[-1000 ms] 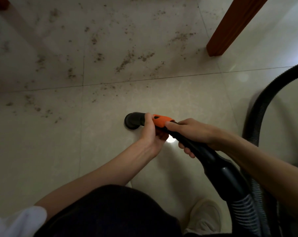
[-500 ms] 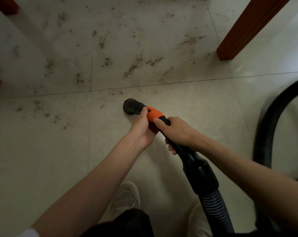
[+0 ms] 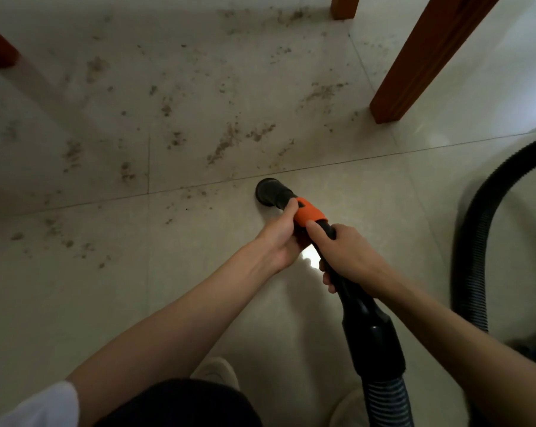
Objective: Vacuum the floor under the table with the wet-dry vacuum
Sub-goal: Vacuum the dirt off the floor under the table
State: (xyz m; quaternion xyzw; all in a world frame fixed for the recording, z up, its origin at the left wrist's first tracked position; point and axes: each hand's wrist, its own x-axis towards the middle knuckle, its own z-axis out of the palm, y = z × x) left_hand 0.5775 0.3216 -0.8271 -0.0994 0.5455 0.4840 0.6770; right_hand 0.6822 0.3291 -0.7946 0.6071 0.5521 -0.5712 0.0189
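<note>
Smooth black wand (image 3: 349, 291) w/ orange collar (image 3: 309, 213), round nozzle (image 3: 269, 197) on glossy tile floor (image 3: 75, 303). Left hand (image 3: 280, 238) grips wand at collar; right hand (image 3: 346, 257) clasps it just behind. Ribbed hose (image 3: 476, 241) curves right.

Both hands grip vacuum wand (image 3: 343, 266); nozzle (image 3: 269, 197) on tile near scattered dirt (image 3: 229, 140).

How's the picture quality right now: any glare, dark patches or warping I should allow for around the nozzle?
Head view: dim overall, darkest at the lower corners; one blown-out glare spot on the tile between the left hand and right hand; wide-angle warp bows the grout line and splays the table leg; nozzle and dirt stay reasonably sharp.
</note>
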